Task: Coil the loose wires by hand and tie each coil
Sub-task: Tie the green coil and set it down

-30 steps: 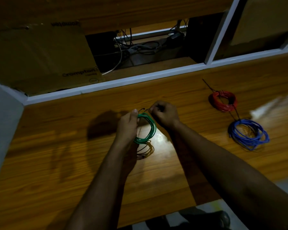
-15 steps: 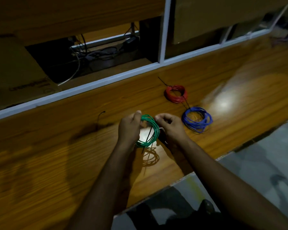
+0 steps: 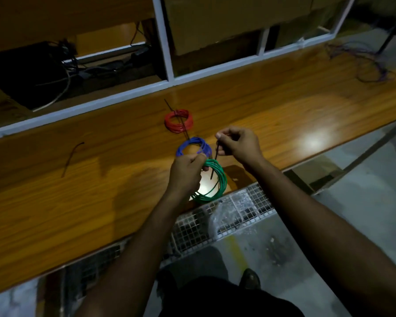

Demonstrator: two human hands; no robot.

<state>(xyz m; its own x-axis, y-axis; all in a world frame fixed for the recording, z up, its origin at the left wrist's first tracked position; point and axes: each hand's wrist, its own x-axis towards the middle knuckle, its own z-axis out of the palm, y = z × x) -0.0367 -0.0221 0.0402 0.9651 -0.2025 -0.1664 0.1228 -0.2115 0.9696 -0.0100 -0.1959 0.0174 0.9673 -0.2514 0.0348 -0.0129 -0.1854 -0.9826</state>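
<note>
My left hand [image 3: 186,171] grips the top of a green wire coil [image 3: 217,186], held upright over the near edge of the wooden table [image 3: 78,202]. My right hand [image 3: 238,144] pinches a thin black tie [image 3: 215,159] that runs down through the green coil. Just behind my hands a blue coil [image 3: 193,145] lies flat on the table. Farther back rests a red coil [image 3: 178,121] with a black tie around it.
A loose black tie [image 3: 72,154] lies on the table at the left. A tangle of purple loose wire [image 3: 370,62] sits at the far right. White-framed shelving with cardboard boxes and cables stands behind the table. A wire-mesh tray [image 3: 215,225] hangs under the near edge.
My view has swung right and pulled back. My hands carried the green coil toward the blue coil, and my right hand now holds the black tie above it.
</note>
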